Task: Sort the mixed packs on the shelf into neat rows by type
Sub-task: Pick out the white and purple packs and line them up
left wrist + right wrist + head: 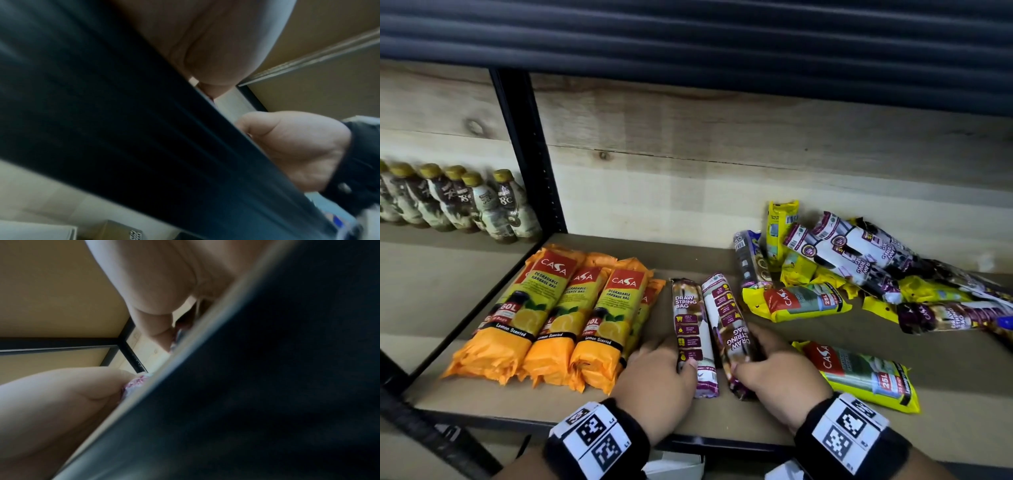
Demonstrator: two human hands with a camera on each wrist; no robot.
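Two purple draw-string packs are lying side by side near the front of a tan shelf (774, 425), lengthwise front to back. Shelf is sitting in a black metal frame (527, 150) with a pale wood-plank back wall (722, 171); dark ribbed edge of the shelf above (688, 31) is running across the top.

Left hand (657, 380) is gripping the left draw-string pack (690, 329), thumb on top. Right hand (780, 373) is gripping the right draw-string pack (726, 322), fingers curled round it. Packs are almost touching each other.

Orange lemon-scented packs (558, 315) are sitting in a tidy row just left of them. One yellow 25L pack (859, 373) is lying just right of the right hand. Mixed heap of yellow and purple packs (859, 267) is sprawling at back right. Bottles with gold caps (462, 202) are standing in the neighbouring bay, left.

Wrist views are showing what the head view is not: underside of the shelf edge, dark and blurred. Left wrist view is catching the left palm (216, 40) and the right hand (298, 151) over the edge. Right wrist view is showing a sliver of pink-printed wrapper (135, 382) at the edge.
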